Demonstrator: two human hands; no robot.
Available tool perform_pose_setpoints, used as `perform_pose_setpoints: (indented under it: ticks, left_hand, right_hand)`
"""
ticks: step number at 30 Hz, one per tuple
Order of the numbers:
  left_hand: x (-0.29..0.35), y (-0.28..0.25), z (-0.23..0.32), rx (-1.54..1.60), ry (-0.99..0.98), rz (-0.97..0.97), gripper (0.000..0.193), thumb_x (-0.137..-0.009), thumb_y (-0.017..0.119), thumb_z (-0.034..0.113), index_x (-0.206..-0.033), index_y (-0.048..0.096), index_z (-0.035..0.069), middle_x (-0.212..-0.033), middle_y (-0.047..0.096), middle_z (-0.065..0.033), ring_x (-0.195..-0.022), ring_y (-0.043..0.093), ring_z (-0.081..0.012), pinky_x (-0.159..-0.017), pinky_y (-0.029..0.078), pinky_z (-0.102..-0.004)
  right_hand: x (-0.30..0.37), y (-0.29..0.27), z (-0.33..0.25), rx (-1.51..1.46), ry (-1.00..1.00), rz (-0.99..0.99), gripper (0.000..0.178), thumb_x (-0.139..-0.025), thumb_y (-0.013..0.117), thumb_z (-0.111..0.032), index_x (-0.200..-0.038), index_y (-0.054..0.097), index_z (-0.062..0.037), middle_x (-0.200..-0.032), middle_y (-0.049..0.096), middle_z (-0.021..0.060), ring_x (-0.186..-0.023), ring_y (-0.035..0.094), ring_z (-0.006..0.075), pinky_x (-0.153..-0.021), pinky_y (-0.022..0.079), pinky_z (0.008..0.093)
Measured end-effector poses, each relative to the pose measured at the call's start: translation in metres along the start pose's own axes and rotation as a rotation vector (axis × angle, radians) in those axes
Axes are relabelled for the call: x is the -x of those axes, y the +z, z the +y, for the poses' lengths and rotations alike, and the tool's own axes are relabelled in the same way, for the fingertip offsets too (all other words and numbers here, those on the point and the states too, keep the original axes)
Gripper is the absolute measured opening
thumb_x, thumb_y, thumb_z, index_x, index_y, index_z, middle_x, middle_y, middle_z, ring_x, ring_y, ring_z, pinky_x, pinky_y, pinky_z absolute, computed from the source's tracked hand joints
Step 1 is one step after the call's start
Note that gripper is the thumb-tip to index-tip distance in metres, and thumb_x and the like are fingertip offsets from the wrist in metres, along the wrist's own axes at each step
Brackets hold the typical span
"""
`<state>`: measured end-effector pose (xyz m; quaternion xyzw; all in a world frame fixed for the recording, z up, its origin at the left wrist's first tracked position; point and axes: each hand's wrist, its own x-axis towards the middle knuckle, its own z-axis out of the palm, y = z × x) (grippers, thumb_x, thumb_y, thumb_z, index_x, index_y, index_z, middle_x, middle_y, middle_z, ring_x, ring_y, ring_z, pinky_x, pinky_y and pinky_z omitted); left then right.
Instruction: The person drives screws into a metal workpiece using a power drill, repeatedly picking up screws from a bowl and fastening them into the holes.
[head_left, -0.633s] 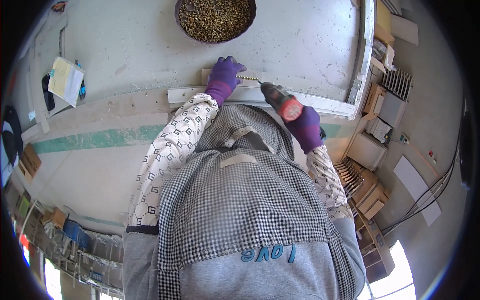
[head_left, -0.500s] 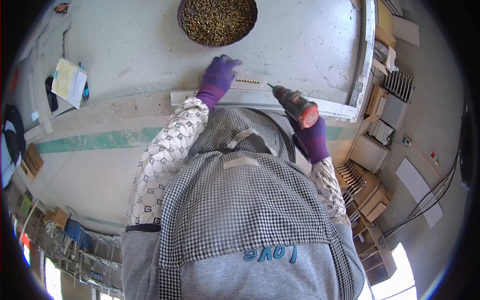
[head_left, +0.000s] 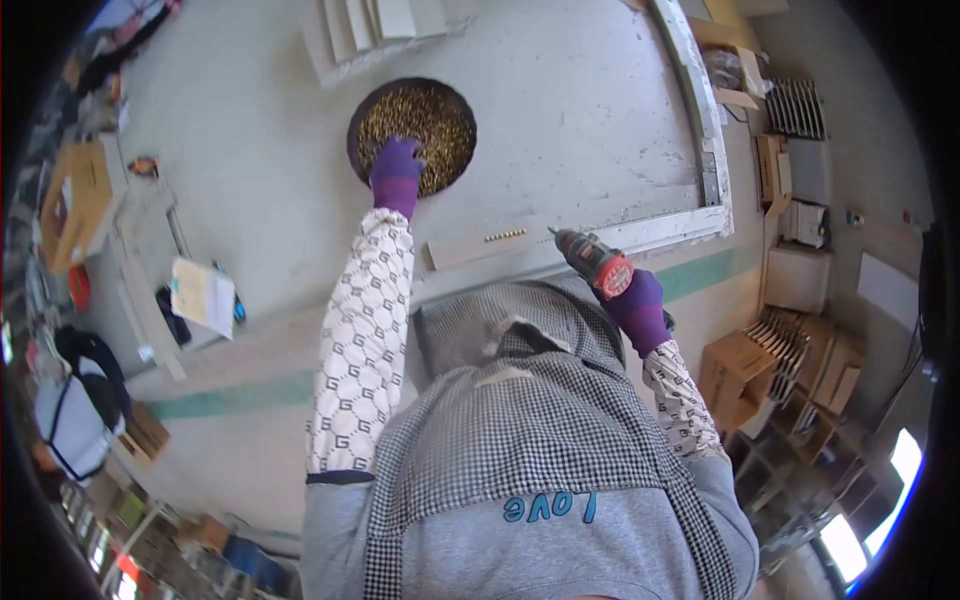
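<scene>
My left hand (head_left: pixel 396 172), in a purple glove, reaches into a round dark bowl (head_left: pixel 352 150) filled with small brass-coloured metal pieces (head_left: pixel 440 120). Its fingertips are down among the pieces, so their grip is hidden. In my right hand (head_left: pixel 640 305), also gloved in purple, is a red and black power drill (head_left: pixel 597 262), its bit pointing up and left over the table. Just left of the bit, a short row of brass-coloured pieces (head_left: pixel 505 235) lies along a pale flat strip (head_left: pixel 465 250) at the near table edge.
A pale metal rail (head_left: pixel 690 80) bounds the table's right side. Pale panels (head_left: pixel 375 25) lie beyond the bowl. Papers (head_left: pixel 203 295) rest at the left, with a cardboard box (head_left: pixel 75 205) farther out. More boxes (head_left: pixel 740 375) stand on the right.
My left hand has gone from beside the row of brass-coloured pieces up into the bowl. The right hand still holds the drill near the row. The whole view has shifted and turned.
</scene>
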<state>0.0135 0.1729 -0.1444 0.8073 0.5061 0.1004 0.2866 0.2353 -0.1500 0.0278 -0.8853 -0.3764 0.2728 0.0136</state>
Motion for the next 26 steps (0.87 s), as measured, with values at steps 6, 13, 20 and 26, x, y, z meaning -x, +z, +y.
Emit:
perform_pose_setpoints:
  ticks: [6,13,20,26]
  left_hand:
    - [0.0,0.002,-0.024,0.277,0.073,0.077,0.022,-0.077,0.07,0.011,-0.099,0.068,0.007,-0.093,0.067,-0.0082,-0.081,0.064,-0.0233,-0.073,0.05,-0.0348]
    - [-0.006,-0.018,-0.024,1.349,-0.388,0.122,0.018,-0.094,0.058,0.011,-0.111,0.064,0.007,-0.088,0.065,-0.0009,-0.07,0.06,-0.0063,-0.058,0.049,-0.017]
    - [0.073,-0.033,0.036,1.891,-0.607,-0.182,0.027,-0.097,0.055,0.02,-0.121,0.059,0.009,-0.097,0.064,0.0008,-0.087,0.062,-0.0094,-0.078,0.055,-0.0271]
    - [0.148,-0.003,0.061,2.058,-0.563,-0.623,0.046,-0.091,0.063,0.024,-0.129,0.048,0.003,-0.09,0.056,-0.0006,-0.074,0.052,-0.0097,-0.068,0.045,-0.0263]
  right_hand:
    - [0.002,-0.004,0.003,-0.062,0.064,0.041,0.029,-0.076,0.07,-0.036,-0.084,0.07,-0.0076,-0.073,0.066,0.0179,-0.071,0.066,0.0362,-0.063,0.052,0.0431]
    - [0.003,-0.001,0.006,-0.058,0.002,0.027,0.031,-0.074,0.071,-0.039,-0.085,0.07,-0.0095,-0.073,0.067,0.0153,-0.07,0.066,0.0352,-0.065,0.053,0.0426]
    - [0.011,-0.016,-0.005,-0.055,-0.117,-0.061,0.034,-0.07,0.075,-0.037,-0.086,0.069,-0.0081,-0.075,0.067,0.0158,-0.071,0.066,0.0348,-0.064,0.053,0.0393]
    - [0.016,-0.027,-0.027,-0.576,-0.427,-0.045,0.043,-0.07,0.078,-0.028,-0.104,0.068,-0.0056,-0.085,0.07,0.0159,-0.078,0.07,0.0277,-0.071,0.054,0.0366]
